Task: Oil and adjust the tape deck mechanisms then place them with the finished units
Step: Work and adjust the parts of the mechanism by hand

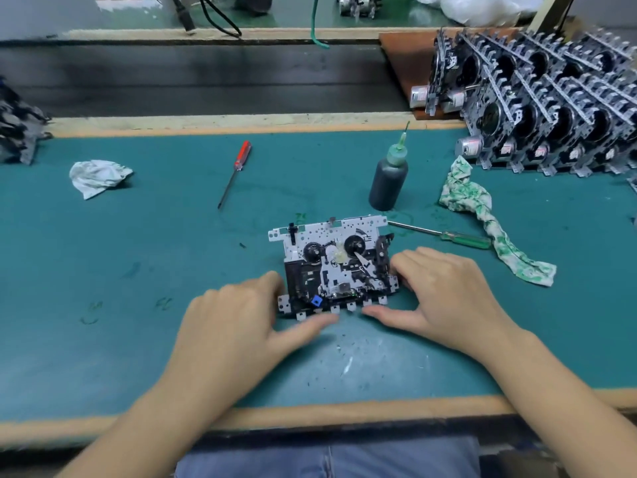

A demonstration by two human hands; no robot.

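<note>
A tape deck mechanism (336,262) lies flat on the green mat (138,270), reels up, its row of metal tabs toward me. My left hand (238,319) grips its left edge, thumb under the front tabs. My right hand (444,291) holds its right edge, thumb along the front. A dark oil bottle (387,177) with a green needle tip stands just behind the mechanism. Stacked finished units (551,108) fill the back right of the bench.
A red-handled screwdriver (236,172) lies left of the bottle. A green-handled screwdriver (444,233) lies right of the mechanism, beside a green-stained rag (482,219). A white cloth (98,177) sits at left, more mechanisms (17,129) at the far left edge. A conveyor belt (206,81) runs behind the bench.
</note>
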